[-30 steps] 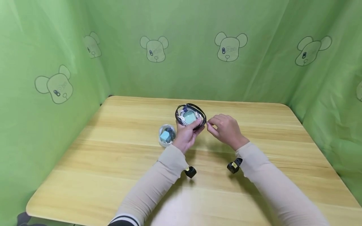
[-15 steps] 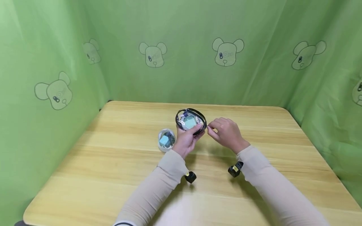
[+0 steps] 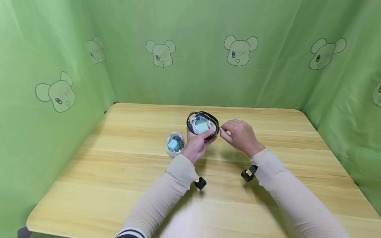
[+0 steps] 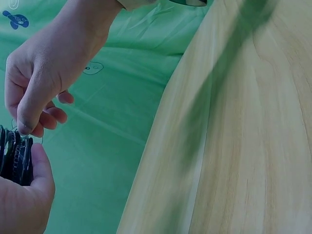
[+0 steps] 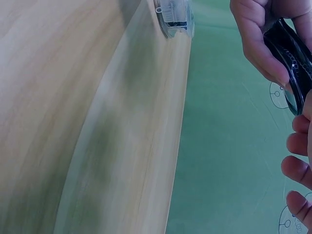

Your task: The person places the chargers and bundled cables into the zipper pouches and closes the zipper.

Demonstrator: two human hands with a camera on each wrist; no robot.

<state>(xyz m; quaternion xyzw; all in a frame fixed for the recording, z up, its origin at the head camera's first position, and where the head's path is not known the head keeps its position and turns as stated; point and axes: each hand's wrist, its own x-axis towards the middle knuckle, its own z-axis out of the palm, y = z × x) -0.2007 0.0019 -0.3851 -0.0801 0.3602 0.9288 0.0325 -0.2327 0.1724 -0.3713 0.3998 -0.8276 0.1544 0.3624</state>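
Observation:
My left hand grips a round zippered case above the table, its thumb lying over the near edge. The case has a black rim and a clear face. Through it show a pale green block and a white coiled cable. My right hand pinches a small zipper pull at the case's right edge, thumb against forefinger. In the left wrist view the case's black edge shows zipper-like teeth, with a thin loop by the right fingertips. The right wrist view shows the dark side of the case; its back is hidden.
A clear round container with a light blue block and dark pieces stands on the wooden table, left of my left hand. Green curtains with bear-head prints enclose the table. Small black cameras hang at both wrists.
The head view has tilted slightly down and back. The case and both hands have shifted a little to the right. The hold of both hands looks the same.

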